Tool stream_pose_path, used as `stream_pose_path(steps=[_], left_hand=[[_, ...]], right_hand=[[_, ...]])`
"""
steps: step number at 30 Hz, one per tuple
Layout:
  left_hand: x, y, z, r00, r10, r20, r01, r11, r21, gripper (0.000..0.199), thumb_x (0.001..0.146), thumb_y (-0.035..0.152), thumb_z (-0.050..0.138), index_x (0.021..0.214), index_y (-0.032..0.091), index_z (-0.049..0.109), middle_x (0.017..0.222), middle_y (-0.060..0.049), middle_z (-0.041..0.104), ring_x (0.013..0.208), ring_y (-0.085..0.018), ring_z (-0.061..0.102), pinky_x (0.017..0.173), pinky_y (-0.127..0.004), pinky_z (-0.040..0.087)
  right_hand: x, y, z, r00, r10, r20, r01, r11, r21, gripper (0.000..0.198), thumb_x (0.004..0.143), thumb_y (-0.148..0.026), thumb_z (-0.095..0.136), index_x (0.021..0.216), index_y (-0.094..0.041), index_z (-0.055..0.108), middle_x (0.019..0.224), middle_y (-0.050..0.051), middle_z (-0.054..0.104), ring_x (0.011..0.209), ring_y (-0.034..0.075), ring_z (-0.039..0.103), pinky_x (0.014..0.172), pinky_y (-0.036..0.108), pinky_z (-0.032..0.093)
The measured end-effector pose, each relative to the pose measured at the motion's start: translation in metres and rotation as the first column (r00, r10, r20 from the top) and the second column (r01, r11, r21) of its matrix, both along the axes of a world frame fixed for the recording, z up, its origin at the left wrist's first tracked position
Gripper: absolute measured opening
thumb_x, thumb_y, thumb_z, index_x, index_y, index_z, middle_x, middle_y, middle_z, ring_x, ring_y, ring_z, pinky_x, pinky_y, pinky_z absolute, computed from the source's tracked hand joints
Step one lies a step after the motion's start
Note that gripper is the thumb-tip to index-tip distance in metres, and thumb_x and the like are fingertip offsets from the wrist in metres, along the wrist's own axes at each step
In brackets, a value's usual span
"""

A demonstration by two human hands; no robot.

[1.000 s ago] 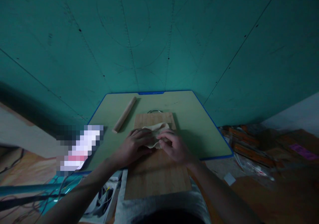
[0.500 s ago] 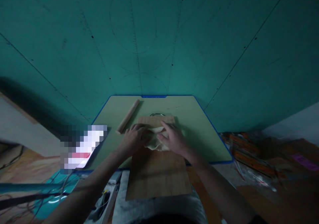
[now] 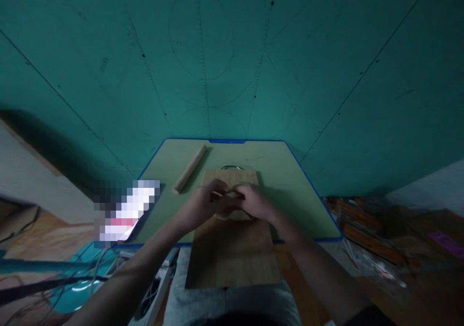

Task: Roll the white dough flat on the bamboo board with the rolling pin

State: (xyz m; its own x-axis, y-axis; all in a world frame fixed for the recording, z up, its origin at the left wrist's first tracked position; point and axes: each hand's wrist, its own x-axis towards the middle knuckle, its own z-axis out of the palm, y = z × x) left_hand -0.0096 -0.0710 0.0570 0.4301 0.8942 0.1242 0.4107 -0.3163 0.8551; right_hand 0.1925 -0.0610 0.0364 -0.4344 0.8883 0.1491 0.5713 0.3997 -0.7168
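Observation:
A pale, soft sheet of dough [image 3: 235,215] lies in folds on the upper part of a wooden cutting board [image 3: 234,253]. My left hand [image 3: 207,201] is at its left side, fingers curled and pinching the far part. From the right, my right hand [image 3: 255,201] closes on the same dough, its fingertips meeting the left hand's near the middle. The fingers cover much of the dough's far side. Up and to the left of my hands rests a wooden rolling pin [image 3: 190,169], touched by neither.
Under the board is a pale tabletop [image 3: 300,210] with a blue rim. A phone-like blurred object [image 3: 130,212] lies at its left edge. Behind rises a green wall [image 3: 232,50]. Cables and a turquoise item [image 3: 72,287] are at lower left, clutter [image 3: 373,229] at right.
Both hands have come together over the dough, fingers now curled in and pinching. The dough's far edge is gathered between them. The view has shifted slightly.

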Motion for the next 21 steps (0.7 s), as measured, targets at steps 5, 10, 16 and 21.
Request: stream_pose_path(steps=[5, 10, 16, 21], left_hand=[[-0.029, -0.024, -0.027, 0.986, 0.168, -0.01, -0.166, 0.978, 0.126, 0.03, 0.092, 0.036, 0.051, 0.112, 0.018, 0.064, 0.112, -0.011, 0.072, 0.105, -0.024, 0.069, 0.089, -0.038, 0.057], [-0.025, -0.05, -0.06, 0.964, 0.266, -0.005, -0.256, 0.933, 0.255, 0.032, 0.097, 0.024, 0.042, 0.122, 0.019, 0.061, 0.127, -0.012, 0.066, 0.122, -0.024, 0.06, 0.103, -0.043, 0.05], [-0.011, -0.056, -0.069, 0.927, 0.363, -0.094, -0.306, 0.877, 0.37, 0.03, 0.097, 0.019, 0.045, 0.122, 0.021, 0.062, 0.132, -0.01, 0.063, 0.121, -0.026, 0.058, 0.103, -0.048, 0.05], [-0.013, -0.056, -0.072, 0.923, 0.375, -0.082, -0.309, 0.853, 0.421, 0.027, 0.095, 0.016, 0.047, 0.114, 0.022, 0.065, 0.131, -0.01, 0.063, 0.119, -0.026, 0.06, 0.1, -0.048, 0.052]], right_hand=[[0.003, -0.015, 0.006, 0.993, 0.067, 0.095, -0.079, 0.989, 0.125, 0.017, 0.078, -0.012, 0.07, 0.094, -0.018, 0.068, 0.09, 0.004, 0.07, 0.086, 0.019, 0.063, 0.076, 0.031, 0.045], [-0.026, -0.029, 0.011, 0.911, 0.176, 0.372, -0.285, 0.922, 0.262, 0.044, 0.076, -0.038, 0.079, 0.114, -0.02, 0.064, 0.113, 0.009, 0.067, 0.101, 0.026, 0.06, 0.088, 0.039, 0.046], [-0.032, -0.02, 0.002, 0.904, 0.14, 0.405, -0.257, 0.933, 0.251, 0.014, 0.094, -0.019, 0.059, 0.084, -0.02, 0.067, 0.088, 0.005, 0.066, 0.085, 0.018, 0.061, 0.076, 0.03, 0.046], [-0.023, -0.016, -0.003, 0.986, 0.074, 0.149, -0.099, 0.98, 0.17, 0.008, 0.093, -0.018, 0.061, 0.087, -0.021, 0.066, 0.088, 0.002, 0.068, 0.083, 0.015, 0.063, 0.073, 0.027, 0.047]])
